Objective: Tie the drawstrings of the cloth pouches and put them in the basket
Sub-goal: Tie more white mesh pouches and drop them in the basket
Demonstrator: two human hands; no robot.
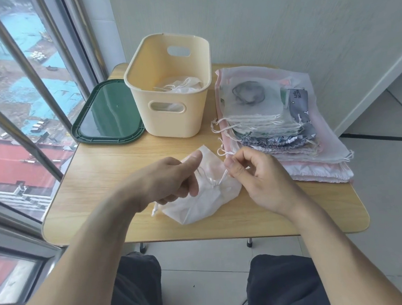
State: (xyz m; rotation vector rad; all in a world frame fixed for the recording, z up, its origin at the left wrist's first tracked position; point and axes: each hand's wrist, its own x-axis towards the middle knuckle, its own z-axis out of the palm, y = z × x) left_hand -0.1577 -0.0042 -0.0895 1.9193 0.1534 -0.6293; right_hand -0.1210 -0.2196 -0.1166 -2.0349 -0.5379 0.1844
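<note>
Head view: both hands (pixel 168 179) (pixel 249 170) pinch a white pouch's (pixel 199 203) drawstring (pixel 222 176); basket (pixel 168 121) holds tied pouches (pixel 180 85).

single head-worn wide-angle view, angled forward and down, close above both hands: left hand (pixel 167 179), right hand (pixel 252 172). table (pixel 100 174) beneath them, wall beyond.

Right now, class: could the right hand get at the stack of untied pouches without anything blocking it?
Probably yes. The right hand sits just beside the stack of pouches, with only bare table between. But it pinches the drawstring of the white pouch, so it must let go first.
</note>
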